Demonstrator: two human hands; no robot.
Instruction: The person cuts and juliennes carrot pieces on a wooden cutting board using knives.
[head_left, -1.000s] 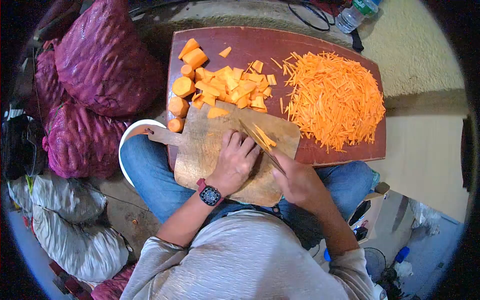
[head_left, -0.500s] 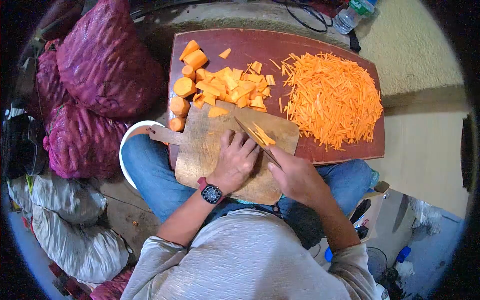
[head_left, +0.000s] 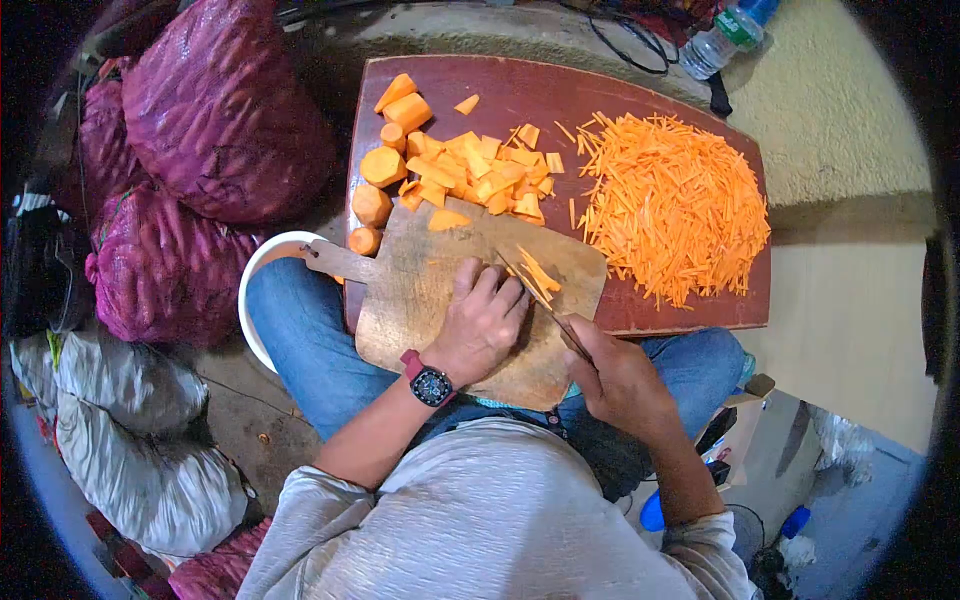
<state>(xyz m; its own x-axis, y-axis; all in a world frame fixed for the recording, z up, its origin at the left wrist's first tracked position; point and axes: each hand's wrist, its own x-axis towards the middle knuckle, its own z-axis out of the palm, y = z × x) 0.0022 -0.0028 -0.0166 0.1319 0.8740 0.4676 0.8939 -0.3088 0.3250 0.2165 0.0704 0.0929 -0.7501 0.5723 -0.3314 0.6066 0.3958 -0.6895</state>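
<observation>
My right hand [head_left: 622,378] is wrapped round the handle of a knife [head_left: 540,295], its blade slanting up and left over the wooden cutting board [head_left: 410,310]. Beside the blade, my left hand [head_left: 483,325] presses down on the board with its fingers curled; whatever lies under them is hidden. A few thin carrot strips [head_left: 538,272] lie on the board just right of the blade. One flat carrot piece [head_left: 448,220] rests at the board's upper edge. Beyond the board are cut carrot slices [head_left: 480,170] and thicker carrot chunks [head_left: 383,166].
A big heap of shredded carrot [head_left: 675,205] sits on the right of the red-brown tabletop [head_left: 520,85]. Purple net sacks [head_left: 225,120] and white sacks [head_left: 150,470] stand at the left. A white bucket rim [head_left: 252,330] shows by my left knee, a plastic bottle [head_left: 715,50] at the upper right.
The view has shifted slightly. The knife and my right hand have moved a little right and down relative to the board. My left hand stays curled on the board.
</observation>
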